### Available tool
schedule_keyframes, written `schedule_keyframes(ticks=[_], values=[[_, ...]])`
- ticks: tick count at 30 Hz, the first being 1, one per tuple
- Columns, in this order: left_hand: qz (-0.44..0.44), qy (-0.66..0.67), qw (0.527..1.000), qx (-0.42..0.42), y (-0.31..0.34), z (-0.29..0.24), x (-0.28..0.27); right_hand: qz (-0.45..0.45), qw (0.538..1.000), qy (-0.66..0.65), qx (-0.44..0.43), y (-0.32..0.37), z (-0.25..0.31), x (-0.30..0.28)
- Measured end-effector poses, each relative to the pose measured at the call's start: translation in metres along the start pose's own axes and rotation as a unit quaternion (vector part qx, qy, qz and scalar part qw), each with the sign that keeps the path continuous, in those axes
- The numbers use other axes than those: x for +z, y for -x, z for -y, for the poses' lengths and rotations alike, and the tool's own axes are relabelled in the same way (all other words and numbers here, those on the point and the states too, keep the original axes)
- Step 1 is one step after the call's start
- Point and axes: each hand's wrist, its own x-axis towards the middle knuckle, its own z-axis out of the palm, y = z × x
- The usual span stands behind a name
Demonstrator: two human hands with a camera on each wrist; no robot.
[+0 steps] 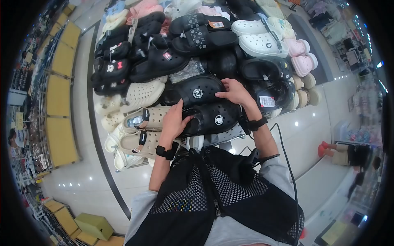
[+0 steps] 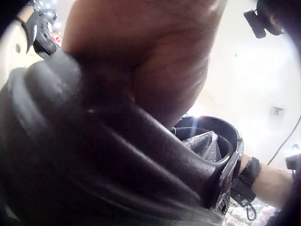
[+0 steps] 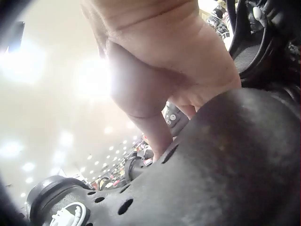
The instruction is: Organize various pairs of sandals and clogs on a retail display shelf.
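Observation:
In the head view two black clogs lie side by side at the near edge of a shoe display. The rear clog (image 1: pixel 207 87) carries a white octagonal badge, the front clog (image 1: pixel 213 114) a round white one. My right hand (image 1: pixel 237 92) grips the rear clog at its toe, thumb and fingers apart on it. At the heel end, my left hand (image 1: pixel 174 120) holds the rear clog, its thumb beside the front clog. The left wrist view has a black clog's ribbed side (image 2: pixel 117 155) below the palm, with clear plastic (image 2: pixel 203 146) inside a black opening.
Beige clogs (image 1: pixel 154 138) lie left of my left hand. Behind are black slides (image 1: pixel 205 39), white clogs (image 1: pixel 262 43) and pink clogs (image 1: pixel 303 63). A black clog with a price tag (image 1: pixel 266 101) sits to the right. A cable (image 1: pixel 287 164) hangs by my right arm.

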Motion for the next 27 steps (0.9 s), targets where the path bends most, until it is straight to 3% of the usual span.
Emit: schedule_keyframes(ticks=[2,3,5,10,12,16,21,27], values=[[0.015,0.003,1.0,0.001,0.003,-0.012,0.011,-0.005,1.0,-0.011,-0.004,0.006,-0.013,-0.007],[-0.005,-0.022,1.0,0.014,-0.015,0.013,-0.014,-0.019,0.999,-0.024,-0.033,-0.019,0.014,0.009],[-0.005,-0.014,1.0,0.026,-0.008,0.012,-0.005,-0.085,0.985,0.14,-0.051,-0.004,0.025,0.016],[0.009,-0.026,0.999,0.016,-0.001,0.013,-0.004,-0.053,0.98,0.188,0.031,-0.009,0.035,0.021],[0.0,-0.023,1.0,0.017,0.002,0.013,-0.001,-0.041,0.985,0.16,-0.046,-0.006,0.022,0.016],[-0.029,-0.03,0.998,0.037,0.004,0.012,0.005,-0.009,0.998,0.05,-0.021,-0.007,0.0,0.012],[-0.027,-0.044,0.997,0.054,-0.001,0.015,0.006,-0.036,0.999,0.015,-0.035,-0.001,0.002,0.015],[-0.012,-0.019,1.0,0.008,0.001,0.009,0.002,-0.061,0.998,-0.002,0.002,0.023,0.016,0.018]])
